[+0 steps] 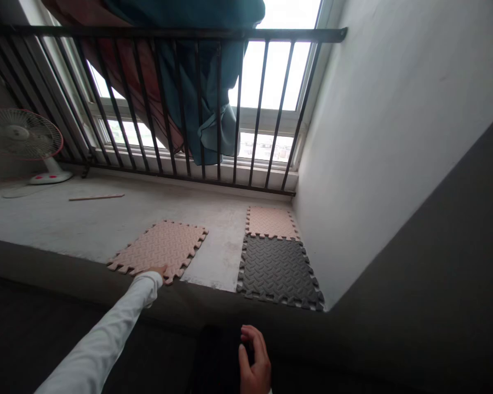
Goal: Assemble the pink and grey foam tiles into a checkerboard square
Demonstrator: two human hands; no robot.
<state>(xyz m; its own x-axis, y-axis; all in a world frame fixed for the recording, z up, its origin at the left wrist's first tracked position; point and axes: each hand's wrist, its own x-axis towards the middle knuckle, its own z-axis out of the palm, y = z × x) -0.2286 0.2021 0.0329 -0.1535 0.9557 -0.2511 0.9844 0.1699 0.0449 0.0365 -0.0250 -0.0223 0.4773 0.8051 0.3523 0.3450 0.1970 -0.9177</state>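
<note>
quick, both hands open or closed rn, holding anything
left hand: on the near edge of the peach foam mat, grip unclear
right hand: half open, fingers loosely curled, holding nothing

Lying flat on the concrete ledge (53, 224), a peach foam puzzle mat (158, 249), slightly skewed; just beside it, another peach mat (271, 222) butting against a dark gray mat (277, 271).

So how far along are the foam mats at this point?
Done: a peach foam mat and a dark grey foam mat look interlocked against the wall. In hand: the left hand touches the near edge of a second peach foam mat. Left: that mat still lies apart from the pair, across bare concrete; the right hand holds nothing.
</note>
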